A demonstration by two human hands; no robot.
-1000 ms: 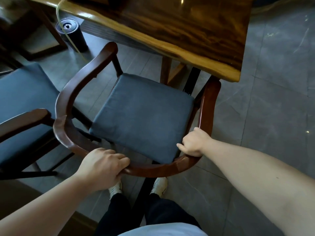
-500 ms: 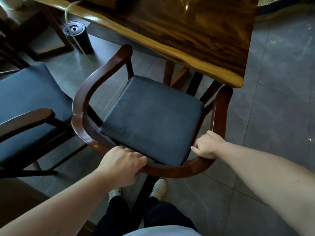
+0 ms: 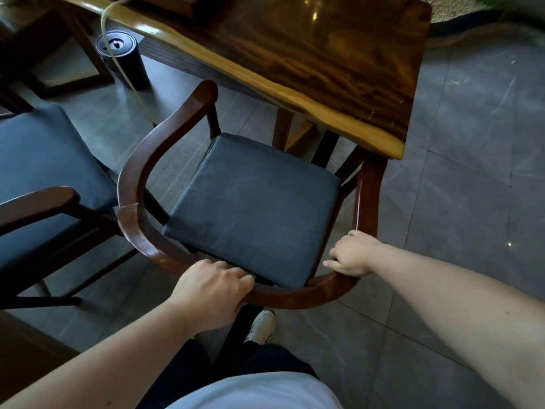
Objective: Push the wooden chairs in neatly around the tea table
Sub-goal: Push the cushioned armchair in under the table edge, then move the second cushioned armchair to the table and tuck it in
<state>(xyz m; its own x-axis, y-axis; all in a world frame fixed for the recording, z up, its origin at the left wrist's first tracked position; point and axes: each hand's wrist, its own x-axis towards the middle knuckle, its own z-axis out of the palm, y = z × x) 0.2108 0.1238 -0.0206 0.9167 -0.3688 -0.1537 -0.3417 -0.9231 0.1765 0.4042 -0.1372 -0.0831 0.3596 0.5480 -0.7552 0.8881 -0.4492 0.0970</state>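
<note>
A wooden armchair [image 3: 138,184] with a curved back rail and a dark blue seat cushion [image 3: 253,202] stands in front of me, facing the glossy wooden tea table [image 3: 339,57]. Its right armrest tip sits right at the table's near corner; the left armrest tip is short of the table edge. My left hand [image 3: 212,287] grips the back rail at its left rear. My right hand [image 3: 352,253] grips the rail where it meets the right armrest. A second wooden chair [image 3: 38,202] with a blue cushion stands at the left.
A black cylindrical bin [image 3: 124,60] stands on the floor under the table, with a thin pale hose [image 3: 124,72] hanging past it. The table's legs [image 3: 283,128] are just beyond the seat. Grey tiled floor [image 3: 460,202] spreads to the right. My shoe [image 3: 261,326] is under the chair's back.
The chair has moved forward and to the right toward the table; its right armrest now reaches the table's corner. Both hands keep the same grip on the back rail.
</note>
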